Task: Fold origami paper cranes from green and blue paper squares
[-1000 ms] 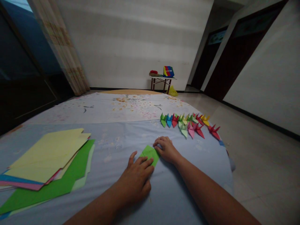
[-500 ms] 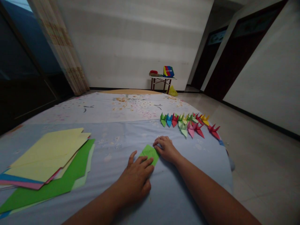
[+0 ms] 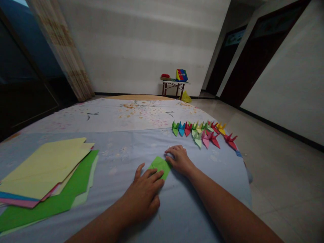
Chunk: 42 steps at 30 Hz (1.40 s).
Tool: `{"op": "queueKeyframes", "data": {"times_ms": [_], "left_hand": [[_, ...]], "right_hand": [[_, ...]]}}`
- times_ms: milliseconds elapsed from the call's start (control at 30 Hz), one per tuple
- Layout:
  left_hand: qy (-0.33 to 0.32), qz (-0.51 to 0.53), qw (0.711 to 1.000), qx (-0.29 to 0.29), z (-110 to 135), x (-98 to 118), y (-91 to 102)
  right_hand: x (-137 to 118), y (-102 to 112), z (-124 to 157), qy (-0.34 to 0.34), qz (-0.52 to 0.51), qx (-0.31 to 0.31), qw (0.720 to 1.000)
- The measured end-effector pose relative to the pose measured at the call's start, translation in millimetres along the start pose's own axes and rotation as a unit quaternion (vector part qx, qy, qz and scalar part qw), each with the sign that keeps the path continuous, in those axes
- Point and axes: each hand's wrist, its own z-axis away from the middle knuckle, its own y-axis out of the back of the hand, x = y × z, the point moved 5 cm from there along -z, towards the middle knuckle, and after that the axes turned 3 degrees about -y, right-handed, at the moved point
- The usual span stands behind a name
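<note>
A small folded sheet of green paper (image 3: pixel 160 163) lies flat on the blue tablecloth (image 3: pixel 121 189) in front of me. My left hand (image 3: pixel 145 190) rests over its near left part with fingers spread, the fingertips pressing on the paper. At the paper's right corner is my right hand (image 3: pixel 179 160), its thumb touching or very near the edge. The right fingers are bent and apart from the thumb, with nothing visible between them. The paper's lower left portion is hidden under the left fingers.
Several folded paper cranes (image 3: pixel 187 129) stand in rows at the right back of the table. On the left lies a pile of coloured paper sheets (image 3: pixel 48 165), yellow on top. Beyond the table, a small stand (image 3: pixel 174 82) holds a colourful box (image 3: pixel 181 75).
The view has shifted slightly, so the paper pile appears further left. My right hand's index finger has lifted slightly apart from the thumb; the left hand stays on the green paper.
</note>
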Motion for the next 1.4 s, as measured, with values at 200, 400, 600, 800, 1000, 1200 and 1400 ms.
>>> {"op": "queueKeyframes", "data": {"times_ms": [200,400,600,800,1000,1200,1400], "left_hand": [[0.025,-0.001,1.0,-0.015,-2.0,1.4,5.1],[0.02,0.008,1.0,-0.014,-2.1,1.2,6.9],[0.017,-0.007,1.0,-0.002,-2.9,-0.5,1.0],[0.039,-0.067,0.997,0.013,-3.8,14.8,-4.3],[0.038,-0.076,0.995,0.05,-2.0,22.7,-6.8],[0.021,-0.056,0.992,0.111,-1.7,17.5,-4.1],[0.014,-0.029,0.989,0.145,-2.4,15.5,-2.3]], "right_hand": [[-7.9,-1.5,3.1,0.044,-0.025,-0.045,0.998],[-0.8,0.0,0.9,0.023,-0.034,-0.037,0.998],[-1.2,-0.2,1.2,0.018,-0.023,-0.029,0.999],[0.0,-0.6,0.9,0.027,-0.021,-0.012,0.999],[6.4,-2.9,-1.9,0.014,-0.025,0.005,1.0],[4.2,-3.2,-1.6,0.02,-0.017,0.006,1.0],[4.0,-4.6,-0.7,0.024,-0.006,0.0,1.0]]}}
